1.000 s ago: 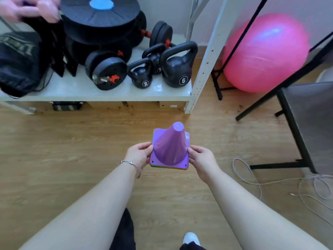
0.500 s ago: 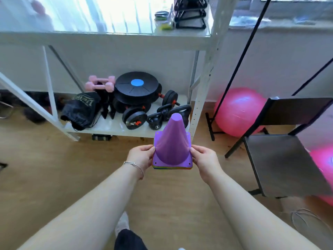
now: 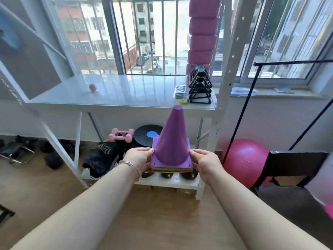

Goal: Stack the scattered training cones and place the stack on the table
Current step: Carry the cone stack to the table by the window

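Observation:
A stack of training cones (image 3: 173,141) with a purple cone on top is held upright in the air between both hands. Several coloured bases show beneath the purple one. My left hand (image 3: 139,159) grips the left edge of the base, and my right hand (image 3: 205,164) grips the right edge. The white table (image 3: 115,92) stands ahead, its glossy top higher than the cone bases and level with the cone's tip.
On the table sit a small red ball (image 3: 92,87), black triangular frames (image 3: 200,87) and pink foam blocks (image 3: 202,31) at the right end. The lower shelf holds pink dumbbells (image 3: 121,135), a black bag (image 3: 103,157), weight plates and kettlebells. A pink exercise ball (image 3: 245,161) and dark chair (image 3: 295,195) stand right.
The view has risen from the floor to the table top and window. Both hands have lifted the cone stack higher, and it is now upright in front of the table.

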{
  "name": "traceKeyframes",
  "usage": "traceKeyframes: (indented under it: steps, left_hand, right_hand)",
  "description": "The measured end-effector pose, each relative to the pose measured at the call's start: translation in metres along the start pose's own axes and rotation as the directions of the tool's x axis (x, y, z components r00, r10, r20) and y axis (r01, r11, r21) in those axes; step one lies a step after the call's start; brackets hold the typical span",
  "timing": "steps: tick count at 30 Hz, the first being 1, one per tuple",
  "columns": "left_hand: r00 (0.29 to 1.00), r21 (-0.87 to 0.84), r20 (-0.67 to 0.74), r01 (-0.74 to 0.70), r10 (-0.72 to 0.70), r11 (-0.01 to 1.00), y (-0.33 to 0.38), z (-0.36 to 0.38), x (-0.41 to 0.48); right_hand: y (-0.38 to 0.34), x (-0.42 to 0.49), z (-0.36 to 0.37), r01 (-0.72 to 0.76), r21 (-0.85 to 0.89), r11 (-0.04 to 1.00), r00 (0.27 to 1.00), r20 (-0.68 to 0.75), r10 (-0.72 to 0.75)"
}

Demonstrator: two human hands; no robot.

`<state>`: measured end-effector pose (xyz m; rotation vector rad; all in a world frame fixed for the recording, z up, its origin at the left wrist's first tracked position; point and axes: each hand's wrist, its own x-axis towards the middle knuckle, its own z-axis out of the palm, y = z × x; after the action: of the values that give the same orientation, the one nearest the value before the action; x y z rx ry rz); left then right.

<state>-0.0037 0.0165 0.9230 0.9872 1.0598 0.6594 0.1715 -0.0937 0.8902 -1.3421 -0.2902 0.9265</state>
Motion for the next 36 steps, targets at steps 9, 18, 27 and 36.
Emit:
traceKeyframes:
  steps: [9,18,27,36]
  left_hand:
    - [0.998,0.012,0.057,-0.040,0.039,0.999,0.094,-0.059,0.068]
    - [0.990,0.032,0.123,-0.067,0.063,0.997,0.152,-0.093,0.143]
    - [0.992,0.090,0.105,-0.083,0.074,0.992,0.185,-0.071,0.230]
    - [0.994,0.070,0.002,-0.109,0.109,0.992,0.230,-0.028,0.330]
  right_hand:
    - [-0.032,0.045,0.117,0.085,0.015,0.996,0.994,-0.064,-0.084]
    - [-0.052,0.105,0.189,0.138,-0.042,0.990,0.970,-0.196,-0.144]
    - [-0.076,0.200,0.211,0.135,-0.104,0.985,0.973,-0.172,-0.151]
    - [-0.110,0.331,0.229,0.114,-0.052,0.992,0.991,-0.071,-0.117]
